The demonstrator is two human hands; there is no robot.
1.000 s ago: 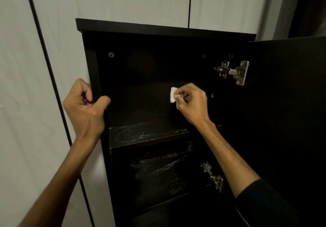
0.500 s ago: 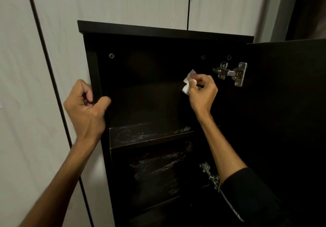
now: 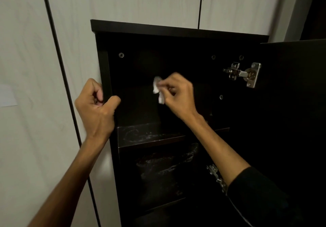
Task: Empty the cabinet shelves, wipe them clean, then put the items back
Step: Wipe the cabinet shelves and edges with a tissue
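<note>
Head view: crumpled white wiping cloth (image 3: 158, 90) pinched in right hand (image 3: 178, 95), at 9 o'clock of its knuckles, inside dark wooden cabinet (image 3: 176, 31). Left hand (image 3: 96, 109) clenched around left side panel; smudged upper shelf (image 3: 150, 135) at 6 o'clock.

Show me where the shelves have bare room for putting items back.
The top shelf is bare from the left wall to the right forearm, though streaked with residue. The shelf below looks empty but smeared and dim. Above it, the right hand with the cloth takes the middle.
</note>
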